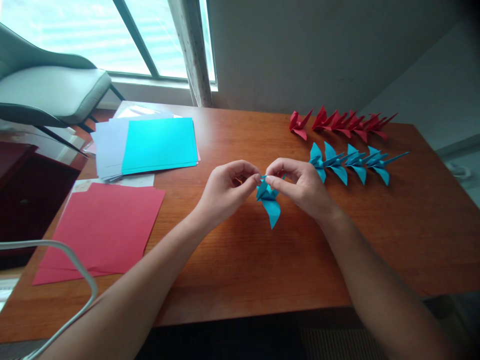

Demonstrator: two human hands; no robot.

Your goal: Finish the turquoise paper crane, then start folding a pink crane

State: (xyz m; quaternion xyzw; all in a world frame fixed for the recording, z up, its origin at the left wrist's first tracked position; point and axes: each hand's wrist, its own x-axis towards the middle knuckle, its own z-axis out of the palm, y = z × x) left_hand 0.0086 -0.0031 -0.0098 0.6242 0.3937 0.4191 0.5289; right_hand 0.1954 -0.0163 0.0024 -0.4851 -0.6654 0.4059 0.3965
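Note:
A blue origami crane (270, 207) is held between my two hands above the middle of the table, one wing pointing down toward me. My left hand (232, 185) pinches a small tip at the crane's upper left with thumb and forefinger. On the other side, my right hand (296, 185) grips the paper close to that same tip, its fingertips almost touching the left ones. The fingers hide part of the crane's top and its far wing. Just beyond my right hand stands a row of finished blue cranes (350, 162).
Behind the blue row runs a row of red paper cranes (345, 122). Red paper sheets (108, 230) lie at the left, with blue sheets (161, 145) and white sheets (108, 145) farther back. A white cable (71, 255) crosses the left front. A chair (56, 90) stands past the wooden table (232, 280).

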